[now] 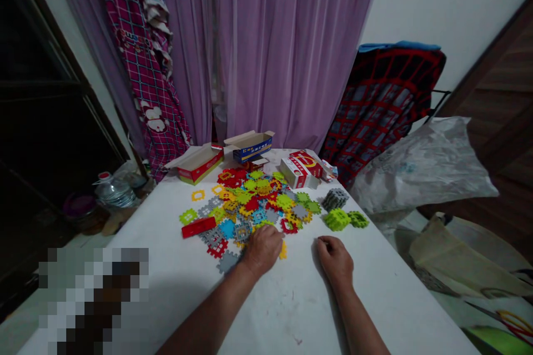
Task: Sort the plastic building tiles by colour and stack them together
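Observation:
A loose heap of notched plastic building tiles [252, 203] in red, yellow, green, blue and grey covers the middle of the white table. My left hand [263, 248] is closed at the heap's near edge, and a yellow tile [283, 250] juts out beneath its fingers. Resting on the tabletop to the right, my right hand [335, 259] is curled into a loose fist, with no object showing in it. Beyond that hand sit a stack of grey tiles [335, 198], a light green stack [337, 220] and a darker green group [358, 219].
Along the back of the white table [287, 310] stand an open red-and-green box [200, 166], an open blue box [252, 148] and a red-and-white box [300, 170]. A long red block [199, 227] lies left of the heap. Purple curtains [287, 50] hang behind.

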Motion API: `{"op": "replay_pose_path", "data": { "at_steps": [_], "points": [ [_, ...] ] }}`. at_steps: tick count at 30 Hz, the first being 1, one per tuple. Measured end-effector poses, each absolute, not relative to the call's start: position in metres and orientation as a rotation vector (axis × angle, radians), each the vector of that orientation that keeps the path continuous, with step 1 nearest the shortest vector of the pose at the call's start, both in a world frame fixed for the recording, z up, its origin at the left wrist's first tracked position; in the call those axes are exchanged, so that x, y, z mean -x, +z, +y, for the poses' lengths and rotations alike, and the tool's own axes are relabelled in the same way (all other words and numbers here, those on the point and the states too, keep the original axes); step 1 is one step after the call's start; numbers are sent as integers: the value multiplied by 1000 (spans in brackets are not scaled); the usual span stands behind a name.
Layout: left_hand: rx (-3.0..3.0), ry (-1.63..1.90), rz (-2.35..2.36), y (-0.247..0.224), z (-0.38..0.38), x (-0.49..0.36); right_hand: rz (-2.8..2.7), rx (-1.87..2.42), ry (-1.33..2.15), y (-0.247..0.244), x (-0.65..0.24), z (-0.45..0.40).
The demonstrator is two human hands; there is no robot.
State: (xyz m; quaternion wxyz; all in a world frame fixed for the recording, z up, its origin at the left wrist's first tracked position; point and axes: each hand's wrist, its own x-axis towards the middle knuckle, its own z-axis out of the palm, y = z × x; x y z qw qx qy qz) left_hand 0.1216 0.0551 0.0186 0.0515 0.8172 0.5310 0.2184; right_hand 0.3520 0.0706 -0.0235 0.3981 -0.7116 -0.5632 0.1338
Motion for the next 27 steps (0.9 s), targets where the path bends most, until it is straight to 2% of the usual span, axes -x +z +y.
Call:
{"op": "replay_pose_path", "data": {
  "at_steps": [4,8,12,16,20,27],
  "points": [
    [-2199,672,2102,41,88,-73,-1452,1834,329,-23,-352,71],
    [-1868,489,2409,49,124,-34,-1479,1844,344,-21,-351,70],
    [-1852,345,2370,40,136,-23,-1504,1852,334,-21,-352,70],
    [-1942,383,2320,35,132,-25,-1520,1842,323,-23,-354,71],
    [-1953,418,2359,42,137,-17,-1527,1844,330,-25,-356,72],
    [-2084,281,2276,57,174,-2,-1525,1844,318,-26,-355,72]
  ]
}}
